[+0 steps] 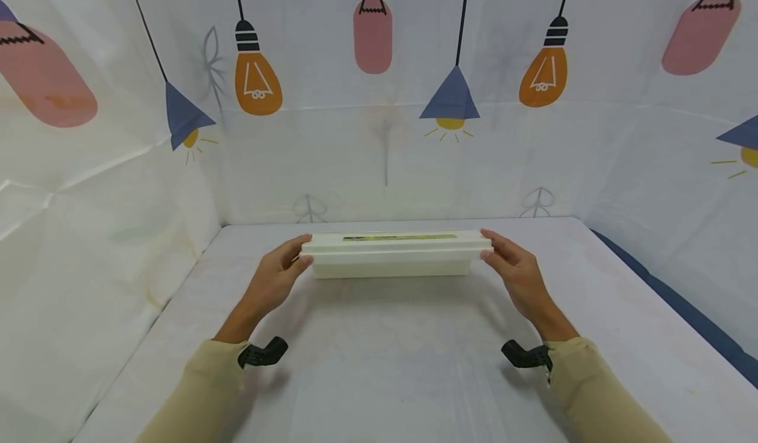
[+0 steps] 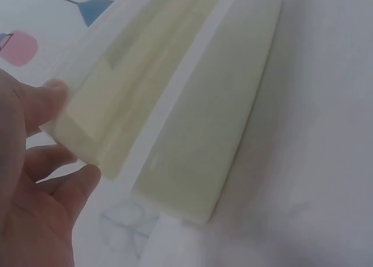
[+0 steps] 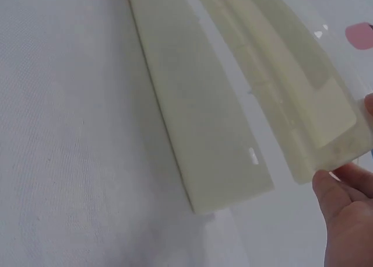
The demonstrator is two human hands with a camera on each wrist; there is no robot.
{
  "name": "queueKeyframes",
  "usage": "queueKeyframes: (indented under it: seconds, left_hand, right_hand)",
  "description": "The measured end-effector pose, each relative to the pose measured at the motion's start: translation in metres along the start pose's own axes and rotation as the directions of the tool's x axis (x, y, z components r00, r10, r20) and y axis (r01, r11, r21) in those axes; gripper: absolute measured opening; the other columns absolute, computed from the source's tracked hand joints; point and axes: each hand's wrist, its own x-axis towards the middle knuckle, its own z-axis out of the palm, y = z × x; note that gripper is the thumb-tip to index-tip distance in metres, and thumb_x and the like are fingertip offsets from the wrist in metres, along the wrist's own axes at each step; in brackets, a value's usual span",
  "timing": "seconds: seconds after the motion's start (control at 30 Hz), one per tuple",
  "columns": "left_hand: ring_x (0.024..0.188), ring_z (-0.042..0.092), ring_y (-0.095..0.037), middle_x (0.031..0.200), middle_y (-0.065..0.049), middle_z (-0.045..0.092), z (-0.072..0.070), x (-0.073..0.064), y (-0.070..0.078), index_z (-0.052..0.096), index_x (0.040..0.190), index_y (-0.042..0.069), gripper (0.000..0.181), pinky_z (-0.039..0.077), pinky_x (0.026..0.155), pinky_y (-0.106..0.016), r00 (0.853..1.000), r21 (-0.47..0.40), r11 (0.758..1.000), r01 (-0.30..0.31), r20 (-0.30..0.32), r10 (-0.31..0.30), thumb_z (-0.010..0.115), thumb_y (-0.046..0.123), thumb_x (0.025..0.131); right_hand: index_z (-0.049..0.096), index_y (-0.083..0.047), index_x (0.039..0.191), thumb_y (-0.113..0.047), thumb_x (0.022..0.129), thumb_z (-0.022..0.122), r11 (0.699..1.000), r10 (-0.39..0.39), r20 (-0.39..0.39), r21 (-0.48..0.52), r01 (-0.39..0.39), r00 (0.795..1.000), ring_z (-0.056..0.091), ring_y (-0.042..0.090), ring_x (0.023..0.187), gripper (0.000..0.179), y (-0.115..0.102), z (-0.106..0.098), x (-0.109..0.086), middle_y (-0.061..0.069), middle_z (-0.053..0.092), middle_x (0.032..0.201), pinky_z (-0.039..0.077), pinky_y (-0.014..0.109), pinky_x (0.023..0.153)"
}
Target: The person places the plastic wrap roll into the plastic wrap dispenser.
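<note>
A long, pale cream plastic box stands lengthwise across the far part of the table. Its lid (image 1: 397, 247), with a thin yellow-green label strip on top, sits over the straight-sided base (image 1: 391, 270). My left hand (image 1: 274, 278) grips the lid's left end, and my right hand (image 1: 522, 280) holds the opposite end. In the left wrist view, a pale gap runs between the lid (image 2: 125, 104) and the base (image 2: 201, 127). The same gap parts lid (image 3: 297, 98) and base (image 3: 201, 121) in the right wrist view. What lies inside the base is hidden.
A white cloth covers the table (image 1: 391, 357). White sheeting (image 1: 331, 147) printed with lamps and bulbs hangs behind and at both sides. Dark blue fabric (image 1: 669, 291) shows along the right edge. A black strap (image 1: 263, 352) is on the left wrist, another (image 1: 527, 355) on the right.
</note>
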Motion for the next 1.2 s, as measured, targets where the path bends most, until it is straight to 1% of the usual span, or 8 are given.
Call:
queueKeyframes:
  seconds: [0.13,0.23,0.37,0.47,0.63,0.77,0.97,1.2]
  left_hand:
    - [0.136,0.045,-0.035,0.152,-0.021,0.042,0.0,-0.002,0.017,0.043,0.148,-0.006,0.05,0.044,0.103,-0.043,1.0,0.018,1.0,0.016,-0.002,-0.016,0.059,0.008,0.102]
    - [0.136,0.046,-0.034,0.152,-0.02,0.042,0.0,-0.002,0.016,0.044,0.148,-0.004,0.05,0.045,0.103,-0.04,1.0,0.036,0.999,0.014,-0.006,-0.014,0.06,0.009,0.102]
    - [0.137,0.046,-0.029,0.154,-0.012,0.042,0.001,0.003,-0.005,0.046,0.149,0.002,0.051,0.045,0.102,-0.031,1.0,0.043,0.999,0.011,-0.024,-0.01,0.062,0.013,0.101]
    - [0.137,0.046,-0.029,0.155,-0.013,0.041,0.002,0.005,-0.01,0.047,0.147,0.001,0.051,0.045,0.101,-0.026,0.999,0.038,0.999,0.005,-0.035,-0.004,0.063,0.011,0.1]
    - [0.137,0.046,-0.029,0.155,-0.013,0.04,0.003,0.007,-0.017,0.049,0.145,-0.002,0.05,0.044,0.101,-0.024,0.999,0.047,0.999,-0.017,-0.043,0.019,0.064,0.008,0.099]
    - [0.137,0.046,-0.027,0.155,-0.012,0.039,0.004,0.009,-0.021,0.049,0.145,-0.002,0.05,0.044,0.101,-0.024,0.998,0.054,0.998,-0.017,-0.053,0.02,0.064,0.006,0.098]
    - [0.137,0.045,-0.027,0.155,-0.014,0.04,0.006,0.014,-0.025,0.049,0.145,-0.003,0.05,0.044,0.102,-0.026,0.997,0.083,0.996,-0.018,-0.069,0.024,0.065,0.002,0.097]
    - [0.139,0.044,-0.025,0.155,-0.01,0.041,0.01,0.019,-0.027,0.052,0.142,-0.003,0.049,0.044,0.103,-0.027,0.995,0.111,0.994,0.008,-0.098,0.003,0.066,0.0,0.096]
  right_hand:
    - [0.042,0.008,0.147,-0.016,0.103,0.061,1.0,0.014,-0.002,0.021,-0.014,1.0,0.057,0.01,0.118,0.054,0.0,0.001,0.002,0.029,0.045,0.146,0.047,0.016,0.095]
    - [0.043,0.009,0.146,-0.015,0.102,0.062,0.999,0.023,-0.003,0.023,-0.023,1.0,0.056,0.01,0.12,0.054,0.001,0.002,0.004,0.029,0.041,0.149,0.047,0.016,0.095]
    - [0.044,0.008,0.146,-0.015,0.101,0.063,1.0,0.027,-0.008,0.007,-0.027,1.0,0.055,0.008,0.121,0.054,0.004,0.003,0.006,0.026,0.038,0.153,0.048,0.016,0.094]
    - [0.045,0.008,0.145,-0.014,0.1,0.065,0.999,0.038,-0.008,0.006,-0.038,0.999,0.053,0.01,0.125,0.054,0.006,0.004,0.007,0.023,0.038,0.154,0.048,0.016,0.094]
    - [0.046,0.008,0.144,-0.01,0.099,0.066,0.997,0.077,-0.002,0.012,-0.077,0.997,0.042,0.028,0.14,0.053,0.009,0.007,0.009,0.021,0.037,0.156,0.046,0.015,0.096]
    - [0.047,0.009,0.143,-0.006,0.098,0.065,0.995,0.099,0.003,0.01,-0.099,0.995,0.033,0.036,0.144,0.05,0.011,0.009,0.012,0.018,0.035,0.158,0.043,0.015,0.098]
    - [0.049,0.01,0.141,-0.002,0.098,0.064,0.994,0.107,0.001,-0.011,-0.107,0.994,0.032,0.037,0.144,0.047,0.012,0.011,0.016,0.016,0.034,0.158,0.042,0.014,0.099]
    - [0.051,0.011,0.138,0.003,0.097,0.063,0.993,0.112,-0.015,-0.03,-0.113,0.994,0.032,0.034,0.145,0.044,0.017,0.014,0.021,0.016,0.033,0.159,0.04,0.014,0.101]
